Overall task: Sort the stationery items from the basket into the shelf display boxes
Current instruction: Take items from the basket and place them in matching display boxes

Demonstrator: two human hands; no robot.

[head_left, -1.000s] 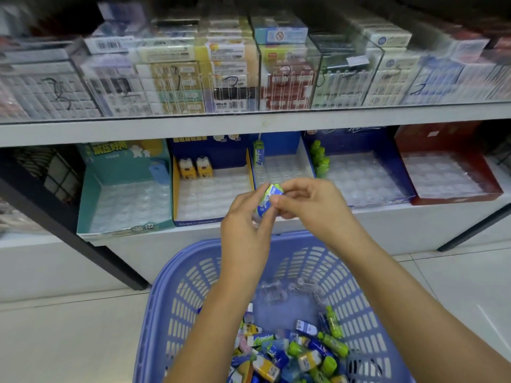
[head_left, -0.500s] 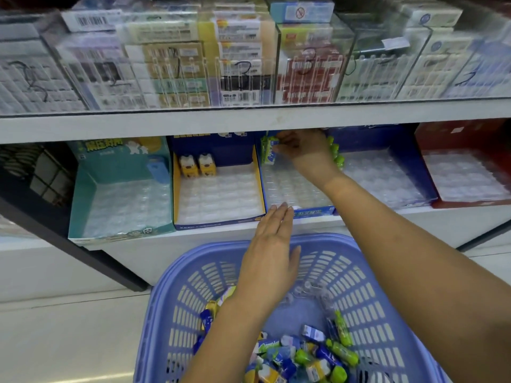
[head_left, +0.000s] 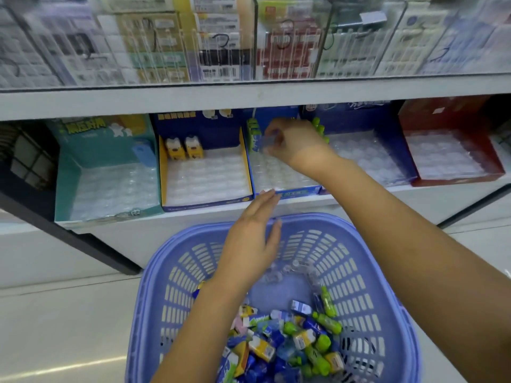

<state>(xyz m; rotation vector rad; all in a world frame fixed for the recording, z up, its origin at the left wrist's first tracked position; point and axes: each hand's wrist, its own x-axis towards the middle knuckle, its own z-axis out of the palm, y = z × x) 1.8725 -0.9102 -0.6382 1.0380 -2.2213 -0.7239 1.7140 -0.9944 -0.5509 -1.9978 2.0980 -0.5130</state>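
L to R on the white shelf [head_left: 210, 214]: teal box [head_left: 110, 178], yellow-edged box [head_left: 206, 179] w/ two yellow items [head_left: 184, 147]. Our left hand [head_left: 250, 244] hovers flat, fingers straight, over the purple basket [head_left: 154, 275] – stationery pile [head_left: 290, 337] inside. Our right hand [head_left: 294, 145] pinches a blurred bluish item [head_left: 269, 140] at the back of the blue box [head_left: 300, 192]. Red box [head_left: 453, 158] far right – pale tiled floor [head_left: 69, 313].

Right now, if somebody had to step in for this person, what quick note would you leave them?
Left hand: open, holding nothing, above the far rim of the basket.
Right hand: deep in the middle blue box, fingers curled beside the green-capped item standing there; blur hides whether they grip anything.
Done: two yellow items stand in the yellow-edged box, a few green ones in the blue box to the right.
Left: the mixed pile in the basket, to be sorted by kind into the boxes.
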